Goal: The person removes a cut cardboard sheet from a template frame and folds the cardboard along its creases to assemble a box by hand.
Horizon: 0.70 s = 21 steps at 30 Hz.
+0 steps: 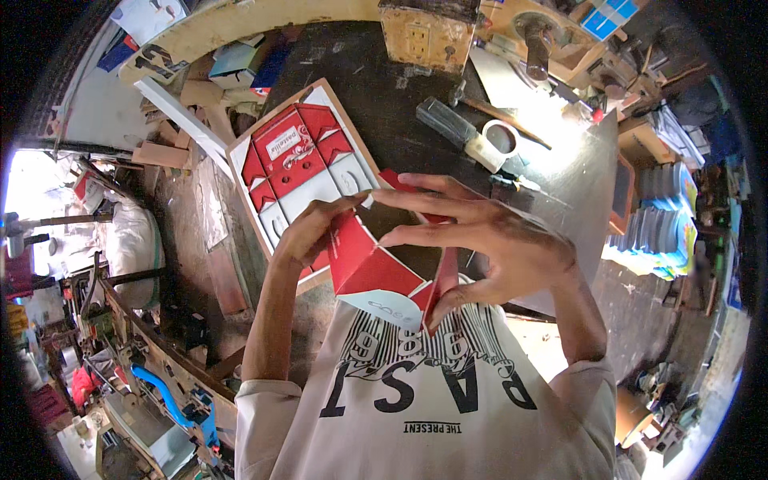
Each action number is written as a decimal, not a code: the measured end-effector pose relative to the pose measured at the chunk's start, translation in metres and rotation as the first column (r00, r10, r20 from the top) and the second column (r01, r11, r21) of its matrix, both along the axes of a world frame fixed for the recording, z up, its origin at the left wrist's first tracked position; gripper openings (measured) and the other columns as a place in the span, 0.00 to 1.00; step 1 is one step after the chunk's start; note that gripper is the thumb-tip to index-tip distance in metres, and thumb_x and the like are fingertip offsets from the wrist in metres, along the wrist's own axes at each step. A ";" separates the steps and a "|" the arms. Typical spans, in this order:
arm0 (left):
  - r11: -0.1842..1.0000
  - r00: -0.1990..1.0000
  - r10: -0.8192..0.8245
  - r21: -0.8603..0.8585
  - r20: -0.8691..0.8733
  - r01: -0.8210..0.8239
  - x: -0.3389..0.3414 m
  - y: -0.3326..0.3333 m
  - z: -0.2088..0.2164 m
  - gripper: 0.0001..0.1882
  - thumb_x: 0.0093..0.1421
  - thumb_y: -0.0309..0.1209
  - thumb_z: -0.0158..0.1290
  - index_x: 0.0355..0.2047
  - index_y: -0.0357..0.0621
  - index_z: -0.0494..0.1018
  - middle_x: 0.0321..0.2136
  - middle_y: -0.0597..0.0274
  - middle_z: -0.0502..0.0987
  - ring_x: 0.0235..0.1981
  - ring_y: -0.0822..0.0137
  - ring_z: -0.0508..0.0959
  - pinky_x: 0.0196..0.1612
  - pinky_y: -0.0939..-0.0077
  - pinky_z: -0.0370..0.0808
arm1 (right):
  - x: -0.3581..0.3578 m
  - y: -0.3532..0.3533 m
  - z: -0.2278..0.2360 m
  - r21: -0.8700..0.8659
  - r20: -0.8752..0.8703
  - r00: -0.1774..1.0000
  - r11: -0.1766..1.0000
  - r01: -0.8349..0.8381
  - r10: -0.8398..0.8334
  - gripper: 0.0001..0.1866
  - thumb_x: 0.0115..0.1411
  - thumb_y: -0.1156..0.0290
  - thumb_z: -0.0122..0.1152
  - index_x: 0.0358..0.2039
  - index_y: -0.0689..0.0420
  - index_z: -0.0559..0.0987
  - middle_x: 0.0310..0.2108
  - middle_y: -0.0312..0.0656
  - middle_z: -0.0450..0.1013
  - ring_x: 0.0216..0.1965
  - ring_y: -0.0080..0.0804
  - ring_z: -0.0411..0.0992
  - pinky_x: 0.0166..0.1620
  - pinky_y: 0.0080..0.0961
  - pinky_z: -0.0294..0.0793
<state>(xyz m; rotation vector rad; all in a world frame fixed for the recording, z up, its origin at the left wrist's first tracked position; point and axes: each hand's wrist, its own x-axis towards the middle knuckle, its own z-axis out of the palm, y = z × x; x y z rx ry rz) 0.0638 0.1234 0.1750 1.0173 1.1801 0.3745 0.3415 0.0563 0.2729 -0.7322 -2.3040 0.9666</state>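
Over the near edge of the workbench I hold a partly folded red and white cardboard box [372, 268], with its open side toward my right hand. My left hand [316, 228] is closed on the box's left panel, fingers at its upper edge. My right hand [504, 244] spans the opening. Its long fingers reach across to the far panel and its thumb presses the near right corner. Just beyond my left hand lies a flat printed sheet of box blanks [300, 172], red and white, on a brown board [364, 144].
A white ring-shaped roll [500, 138], a dark block-like tool [446, 120] and a thin wooden stick [512, 122] lie at the far right of the bench. A socket box [420, 36] stands at the back. Blue and white stacks [660, 220] are at right, a white sack [132, 252] at left.
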 end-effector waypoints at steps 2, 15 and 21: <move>0.998 0.997 -0.069 -0.009 -0.037 0.069 0.006 -0.006 0.001 0.23 0.64 0.42 0.51 0.50 0.37 0.79 0.20 0.70 0.73 0.17 0.80 0.67 0.21 0.79 0.65 | 0.002 -0.003 -0.009 0.038 0.059 0.998 0.999 0.009 -0.011 0.41 0.41 0.56 0.79 0.56 0.52 0.74 0.68 0.49 0.56 0.67 0.54 0.56 0.67 0.48 0.59; 0.976 0.979 -0.197 -0.102 -0.047 0.191 0.008 -0.018 -0.007 0.20 0.70 0.40 0.45 0.46 0.39 0.80 0.26 0.62 0.80 0.22 0.75 0.77 0.28 0.80 0.77 | 0.007 -0.043 -0.023 -0.210 0.030 0.891 0.869 0.449 -0.453 0.23 0.41 0.68 0.82 0.26 0.57 0.71 0.56 0.52 0.70 0.42 0.33 0.77 0.40 0.28 0.77; 0.969 0.973 -0.208 -0.154 -0.103 0.191 0.009 -0.014 -0.003 0.19 0.68 0.41 0.49 0.47 0.40 0.80 0.24 0.63 0.79 0.22 0.74 0.77 0.28 0.78 0.77 | 0.001 -0.047 -0.026 -0.237 0.042 0.857 0.828 0.507 -0.513 0.23 0.41 0.69 0.82 0.27 0.57 0.71 0.59 0.52 0.68 0.35 0.25 0.79 0.31 0.20 0.78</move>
